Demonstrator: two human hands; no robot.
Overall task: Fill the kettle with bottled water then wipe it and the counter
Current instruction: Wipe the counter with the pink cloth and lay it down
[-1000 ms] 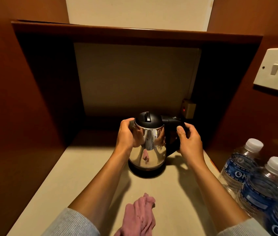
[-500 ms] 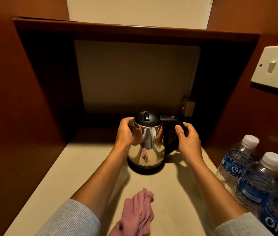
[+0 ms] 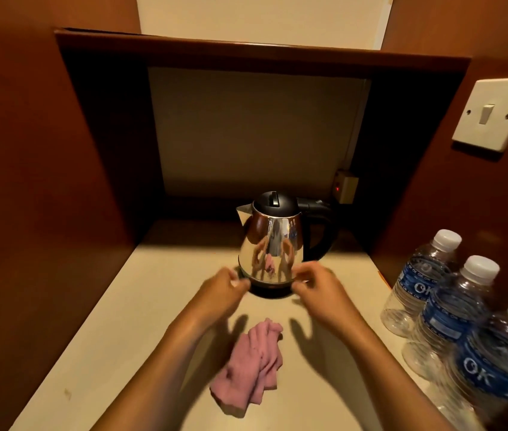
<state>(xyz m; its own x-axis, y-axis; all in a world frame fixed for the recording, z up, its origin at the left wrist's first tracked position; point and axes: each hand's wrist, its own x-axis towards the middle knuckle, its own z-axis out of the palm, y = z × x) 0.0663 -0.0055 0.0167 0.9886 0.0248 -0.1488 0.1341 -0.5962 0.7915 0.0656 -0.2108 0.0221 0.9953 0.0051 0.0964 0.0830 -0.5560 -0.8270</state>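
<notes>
Upright on its black base [image 3: 270, 290] near the back of the beige desk [image 3: 115, 337] stands the stainless steel electric kettle [image 3: 273, 247], its black lid [image 3: 274, 203] closed so its contents cannot be seen, spout to the left and black handle [image 3: 321, 231] to the right. Both hands hover just in front of it, apart from the metal: the left hand [image 3: 224, 293] and the right hand [image 3: 321, 293] are blurred, their fingers loosely curled and holding nothing. Between the forearms a crumpled pink cloth [image 3: 252, 362] lies on the desk. Along the right edge stand three capped plastic water bottles with blue labels: the far bottle [image 3: 414, 281], the middle bottle [image 3: 452, 315] and the near bottle [image 3: 501, 368]; each looks filled with clear water. A white light switch [image 3: 492, 115] sits on the right wooden wall.
</notes>
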